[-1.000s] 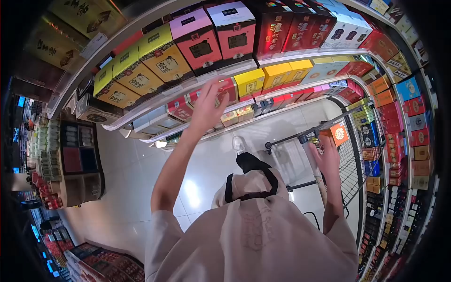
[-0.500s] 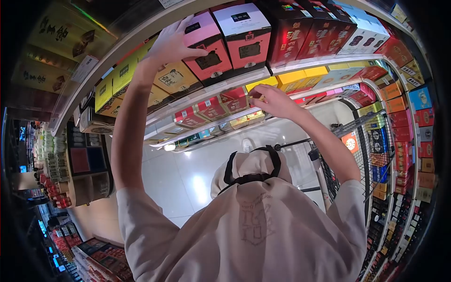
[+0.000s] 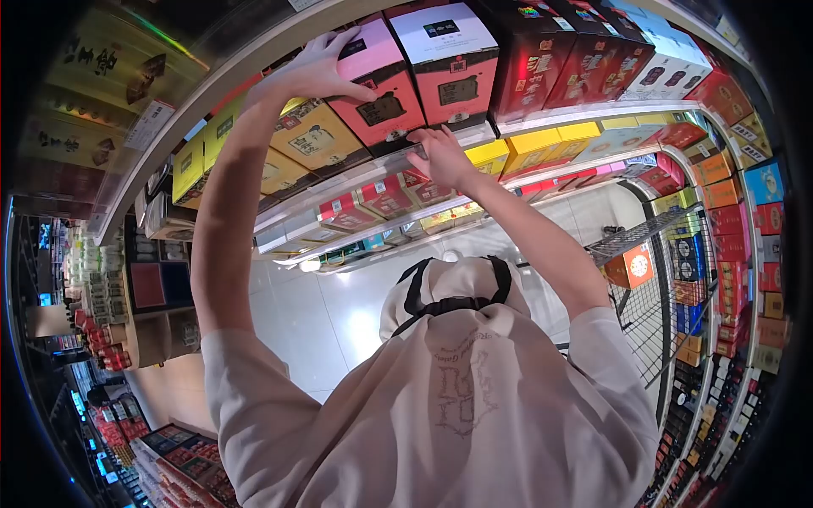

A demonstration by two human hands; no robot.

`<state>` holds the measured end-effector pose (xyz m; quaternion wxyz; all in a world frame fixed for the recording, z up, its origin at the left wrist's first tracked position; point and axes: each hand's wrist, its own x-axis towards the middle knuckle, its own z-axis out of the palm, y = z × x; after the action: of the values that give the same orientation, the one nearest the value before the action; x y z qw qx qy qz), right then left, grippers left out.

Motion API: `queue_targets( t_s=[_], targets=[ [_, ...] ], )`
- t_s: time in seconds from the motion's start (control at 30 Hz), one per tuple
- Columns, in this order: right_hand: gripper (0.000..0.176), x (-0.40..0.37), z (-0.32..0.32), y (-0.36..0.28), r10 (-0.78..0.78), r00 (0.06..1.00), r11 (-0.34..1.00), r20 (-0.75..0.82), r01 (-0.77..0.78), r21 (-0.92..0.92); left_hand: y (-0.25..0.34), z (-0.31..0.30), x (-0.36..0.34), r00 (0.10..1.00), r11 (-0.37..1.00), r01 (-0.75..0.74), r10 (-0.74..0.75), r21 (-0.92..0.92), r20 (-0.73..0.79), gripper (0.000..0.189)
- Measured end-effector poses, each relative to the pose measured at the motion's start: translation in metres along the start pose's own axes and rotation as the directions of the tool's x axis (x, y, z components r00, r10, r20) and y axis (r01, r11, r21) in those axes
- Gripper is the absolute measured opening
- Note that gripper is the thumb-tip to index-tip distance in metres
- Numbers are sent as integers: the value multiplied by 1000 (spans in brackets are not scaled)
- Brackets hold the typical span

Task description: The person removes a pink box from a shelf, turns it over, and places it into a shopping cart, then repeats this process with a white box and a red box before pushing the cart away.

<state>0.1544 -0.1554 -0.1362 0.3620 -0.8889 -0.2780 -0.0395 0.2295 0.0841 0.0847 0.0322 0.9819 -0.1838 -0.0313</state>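
Observation:
A pink box with a black lower edge stands on the upper shelf. My left hand rests against its upper left side, thumb apart from the fingers and spread over the front. Near the box's lower right corner, at the shelf edge, is my right hand, its fingers slightly bent and apart; whether they touch the box is hard to tell. Beside the pink box stands a white-topped box with a pink front. Yellow boxes sit on the other side, partly behind my left forearm.
Dark red boxes and a pale blue and white box continue along the shelf. Red and yellow packages line the lower shelf. A wire shopping cart stands at the right, near an orange box.
My right hand has moved left and up, from over the lower shelf to the pink box's lower corner. My left hand stays at the box. The view has shifted slightly.

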Motion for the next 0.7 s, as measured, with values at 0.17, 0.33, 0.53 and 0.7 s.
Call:
queue_targets(
  t_s=[0.17, 0.33, 0.53, 0.7],
  targets=[
    [43, -11, 24, 11, -22, 999, 988, -41, 15, -154, 0, -2, 0, 1000, 999, -18, 18, 27, -12, 130],
    [45, -15, 31, 12, -60, 991, 983, -123, 37, -182, 4, -4, -2, 1000, 1000, -6, 6, 14, -28, 129],
    [46, -17, 39, 7, -66, 985, 972, -162, 26, -235, 5, -4, -2, 998, 999, -17, 20, 49, -53, 124],
    [46, -7, 32, -2, -23, 996, 958, -86, -3, -286, 5, -9, -2, 998, 999, -18, 21, 51, -57, 126]
  ],
)
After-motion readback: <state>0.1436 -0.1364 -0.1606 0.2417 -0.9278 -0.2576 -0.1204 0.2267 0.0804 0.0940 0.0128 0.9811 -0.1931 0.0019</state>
